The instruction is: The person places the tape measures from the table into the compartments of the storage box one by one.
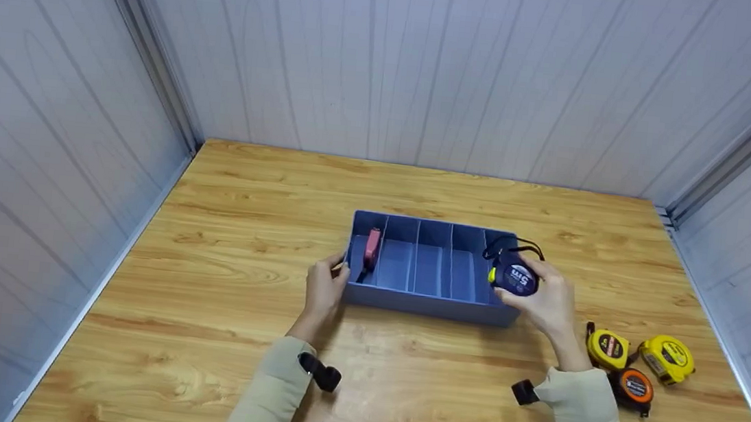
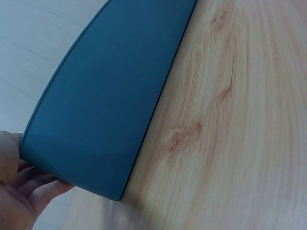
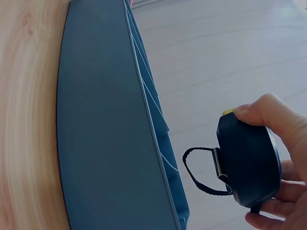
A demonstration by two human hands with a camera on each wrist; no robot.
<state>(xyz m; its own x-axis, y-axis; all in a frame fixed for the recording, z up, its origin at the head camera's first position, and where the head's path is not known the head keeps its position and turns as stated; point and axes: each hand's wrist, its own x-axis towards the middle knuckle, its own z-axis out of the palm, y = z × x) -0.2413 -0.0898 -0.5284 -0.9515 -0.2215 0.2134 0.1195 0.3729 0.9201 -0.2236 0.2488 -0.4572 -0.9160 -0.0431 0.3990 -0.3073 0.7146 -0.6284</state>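
Right hand [image 1: 549,300] pinches dark tape measure [image 1: 516,274] above bin's [image 1: 432,305] right end

Left hand [image 1: 325,290] grips left end; red item [image 1: 372,246] in leftmost slot [image 1: 358,249]; three tapes [image 1: 634,385] off right

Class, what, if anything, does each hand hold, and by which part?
The right hand holds the dark tape measure by its case. The left hand touches the left end of the tray; whether it grips is unclear.

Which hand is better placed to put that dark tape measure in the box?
Probably the right hand: it already holds the dark tape measure at the right end of the blue box, while the left hand grips the opposite end.
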